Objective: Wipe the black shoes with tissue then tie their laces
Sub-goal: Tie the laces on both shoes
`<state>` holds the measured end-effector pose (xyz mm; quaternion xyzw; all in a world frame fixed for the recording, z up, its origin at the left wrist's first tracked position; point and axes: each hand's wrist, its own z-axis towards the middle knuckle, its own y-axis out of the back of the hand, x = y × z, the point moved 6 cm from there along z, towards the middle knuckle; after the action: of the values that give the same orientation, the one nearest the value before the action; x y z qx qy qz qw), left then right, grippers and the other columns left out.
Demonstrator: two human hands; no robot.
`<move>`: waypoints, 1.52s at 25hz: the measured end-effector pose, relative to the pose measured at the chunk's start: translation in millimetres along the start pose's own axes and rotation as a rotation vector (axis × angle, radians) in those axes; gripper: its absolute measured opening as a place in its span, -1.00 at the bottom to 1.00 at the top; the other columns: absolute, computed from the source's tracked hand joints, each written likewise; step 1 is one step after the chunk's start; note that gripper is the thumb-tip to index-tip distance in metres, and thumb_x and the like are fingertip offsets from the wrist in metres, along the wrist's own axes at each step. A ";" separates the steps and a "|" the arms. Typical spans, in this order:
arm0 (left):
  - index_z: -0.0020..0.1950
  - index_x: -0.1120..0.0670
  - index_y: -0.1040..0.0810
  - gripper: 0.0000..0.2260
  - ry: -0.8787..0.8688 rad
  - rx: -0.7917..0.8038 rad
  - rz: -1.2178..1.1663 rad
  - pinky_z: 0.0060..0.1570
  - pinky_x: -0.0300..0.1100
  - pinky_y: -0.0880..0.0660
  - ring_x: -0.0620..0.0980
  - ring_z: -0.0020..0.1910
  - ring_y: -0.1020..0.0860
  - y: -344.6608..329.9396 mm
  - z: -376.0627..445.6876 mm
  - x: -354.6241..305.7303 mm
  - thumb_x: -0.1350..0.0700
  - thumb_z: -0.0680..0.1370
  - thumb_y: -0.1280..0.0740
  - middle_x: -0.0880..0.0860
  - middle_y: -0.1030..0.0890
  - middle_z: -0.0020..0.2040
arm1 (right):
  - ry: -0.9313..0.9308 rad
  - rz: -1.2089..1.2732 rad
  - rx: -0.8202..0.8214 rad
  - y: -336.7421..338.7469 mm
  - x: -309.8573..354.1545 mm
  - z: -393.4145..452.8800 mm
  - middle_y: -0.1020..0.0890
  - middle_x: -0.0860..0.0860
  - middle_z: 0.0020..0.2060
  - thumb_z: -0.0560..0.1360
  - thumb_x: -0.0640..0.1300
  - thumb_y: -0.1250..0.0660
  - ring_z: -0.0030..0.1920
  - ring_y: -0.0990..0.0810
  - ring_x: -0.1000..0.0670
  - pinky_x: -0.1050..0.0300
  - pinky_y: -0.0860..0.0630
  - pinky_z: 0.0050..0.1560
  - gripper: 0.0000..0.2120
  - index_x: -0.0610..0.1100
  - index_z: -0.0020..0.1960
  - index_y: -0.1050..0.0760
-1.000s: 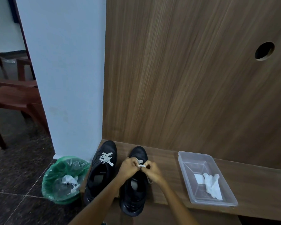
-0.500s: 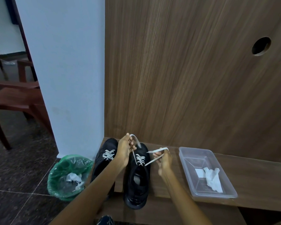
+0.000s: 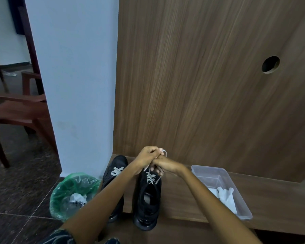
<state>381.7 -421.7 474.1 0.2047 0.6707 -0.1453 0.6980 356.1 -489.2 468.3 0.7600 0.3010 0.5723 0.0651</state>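
Head view: the right shoe (image 3: 149, 196) stands on the desk (image 3: 271, 199), toe pointing away, directly below both hands. Left hand (image 3: 147, 156) and right hand (image 3: 163, 164) touch, each pinching the lace (image 3: 164, 152) above the eyelets. Fingertips and any knot are hidden.

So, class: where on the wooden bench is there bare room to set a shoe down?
Free: the strip between the right shoe and the clear tray, and the bench beyond the tray. Crowded: the left end, where both shoes stand and both hands work the lace.
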 end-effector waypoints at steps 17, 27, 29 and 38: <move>-0.06 0.18 -0.59 -0.87 0.346 0.212 -0.259 -0.25 -0.26 -0.58 -0.11 -0.37 -0.61 1.0 -11.3 60.4 0.29 0.55 -0.25 0.06 -0.61 -0.28 | 0.511 -0.464 -0.618 16.7 -19.4 -10.8 -0.46 0.12 -0.29 0.37 -0.39 -0.29 -0.31 -0.46 0.14 0.26 -0.42 -0.30 -0.78 -0.07 -0.23 -0.43; -0.08 0.18 -0.44 -0.78 0.259 -0.626 -0.811 0.19 0.01 -0.44 0.14 0.01 -0.55 20.2 -18.5 92.5 0.13 0.65 -0.07 0.11 -0.57 -0.10 | -0.191 -0.193 -0.791 50.7 -120.1 -22.7 -0.63 -0.11 -0.30 0.43 -0.15 -0.40 -0.36 -0.56 0.00 0.36 -0.33 -0.49 -0.85 -0.21 -0.07 -0.62; 0.00 0.17 -0.36 -0.80 0.278 -0.771 -1.016 -0.01 -0.04 -0.55 0.08 -0.26 -0.54 31.9 -22.9 106.3 0.13 0.66 0.00 0.12 -0.49 -0.22 | -0.334 -0.378 -0.712 52.2 -151.7 -30.1 -0.68 -0.14 -0.14 0.43 -0.15 -0.39 -0.14 -0.62 -0.07 0.23 -0.42 -0.31 -0.84 -0.18 -0.02 -0.61; 0.10 0.15 -0.58 -0.77 0.200 -0.032 1.015 0.07 -0.02 -0.51 0.19 0.09 -0.57 17.4 -4.8 111.1 0.13 0.52 -0.23 0.18 -0.63 0.08 | -0.415 -0.511 -0.507 24.0 -165.6 -15.7 -0.45 -0.11 0.30 0.49 -0.10 -0.32 0.30 -0.42 -0.11 0.05 -0.40 0.24 -0.62 -0.15 0.28 -0.43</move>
<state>392.2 -396.3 365.0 0.5063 0.5526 0.2423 0.6161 323.9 -600.6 346.6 0.7200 0.3099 0.4283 0.4495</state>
